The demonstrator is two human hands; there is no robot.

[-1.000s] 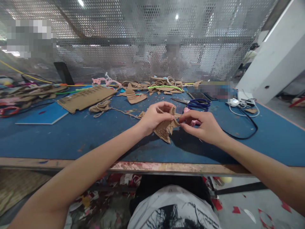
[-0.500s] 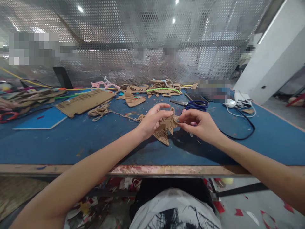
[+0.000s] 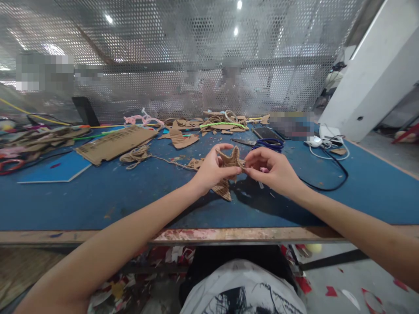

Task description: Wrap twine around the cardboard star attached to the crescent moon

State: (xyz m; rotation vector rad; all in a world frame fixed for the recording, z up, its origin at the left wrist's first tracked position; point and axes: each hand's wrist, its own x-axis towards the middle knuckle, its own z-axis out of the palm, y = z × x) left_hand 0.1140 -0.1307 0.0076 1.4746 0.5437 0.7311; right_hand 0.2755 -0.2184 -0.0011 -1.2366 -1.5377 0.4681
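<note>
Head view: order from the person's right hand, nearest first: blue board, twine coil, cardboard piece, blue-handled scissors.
From the right hand:
1. cardboard piece: in its grasp
2. blue-handled scissors: just beyond the hand
3. twine coil: off to the left, past the other hand
4. blue board: farther left

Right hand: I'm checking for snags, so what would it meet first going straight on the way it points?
The right hand would first meet the cardboard piece it pinches, then probably the left hand; depth beyond is unclear.
</note>
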